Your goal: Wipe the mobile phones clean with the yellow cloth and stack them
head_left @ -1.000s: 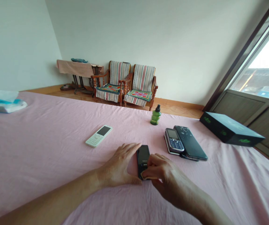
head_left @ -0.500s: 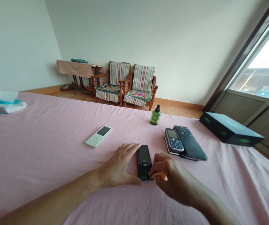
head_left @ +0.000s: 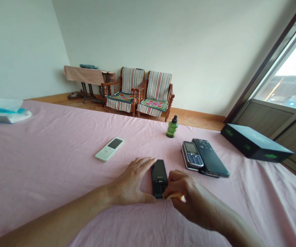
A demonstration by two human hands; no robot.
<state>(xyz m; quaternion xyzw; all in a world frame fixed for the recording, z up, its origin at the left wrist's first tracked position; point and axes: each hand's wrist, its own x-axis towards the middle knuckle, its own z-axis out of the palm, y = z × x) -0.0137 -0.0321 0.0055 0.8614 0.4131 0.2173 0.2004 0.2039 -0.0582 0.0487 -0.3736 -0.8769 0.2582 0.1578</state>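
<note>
"On the pink sheet (head_left: 60, 147) lies the black phone (head_left: 159, 175), screen up. What's changed?"

"Over the last 1 second, the right hand (head_left: 186, 192) has shifted from the keypad to the phone's lower right corner. Most keys now show, so the work sits at that edge."

"Is it gripping anything?"

"Its fingers are pinched on a pale orange scrap (head_left: 176, 195), perhaps a folded wipe; the knuckles hide most of it."

"And the left hand (head_left: 134, 181)?"

"Thumb and fingers apart, bracketing the phone's left side."

"Nearby?"

"A white phone (head_left: 110, 149) to the left, a green spray bottle (head_left: 172, 128) beyond, and 2 more phones (head_left: 211, 157) at right, side by side."
</note>
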